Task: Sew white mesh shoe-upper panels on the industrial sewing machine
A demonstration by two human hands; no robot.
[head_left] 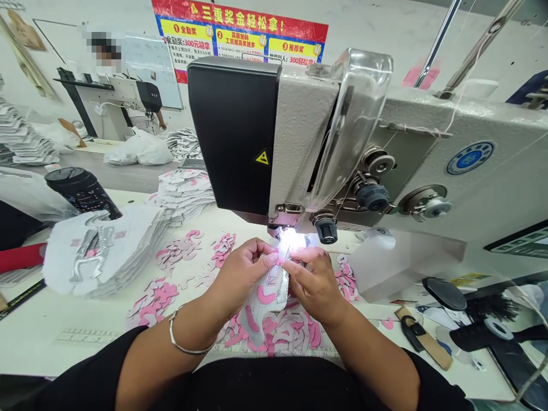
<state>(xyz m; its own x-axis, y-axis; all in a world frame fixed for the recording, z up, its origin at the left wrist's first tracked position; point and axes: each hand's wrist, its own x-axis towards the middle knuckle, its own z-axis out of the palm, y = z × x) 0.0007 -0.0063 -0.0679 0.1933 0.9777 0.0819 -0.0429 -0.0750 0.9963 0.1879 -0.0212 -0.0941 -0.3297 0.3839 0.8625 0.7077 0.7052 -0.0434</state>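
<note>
Both my hands meet under the lit needle area of a sewing machine (308, 142). Between them is a white and grey mesh shoe upper (274, 285) with pink patches and a letter N, its lower end hanging toward me. My left hand (246, 265) pinches the upper's top edge between thumb and forefinger. My right hand (314, 279) grips the same edge from the other side, thumb and forefinger close to the left thumb. A small pink bit shows at the fingertips, partly covered by them. Glare from the lamp hides the needle and presser foot.
Pink and white cut pieces (285, 331) lie in heaps on the table. Stacked uppers (103, 251) and a black tumbler (81, 188) stand left. At right are a thread spool (499, 328), a tan-handled tool (428, 342) and a black brush (492, 305). A person (105, 51) is behind another machine.
</note>
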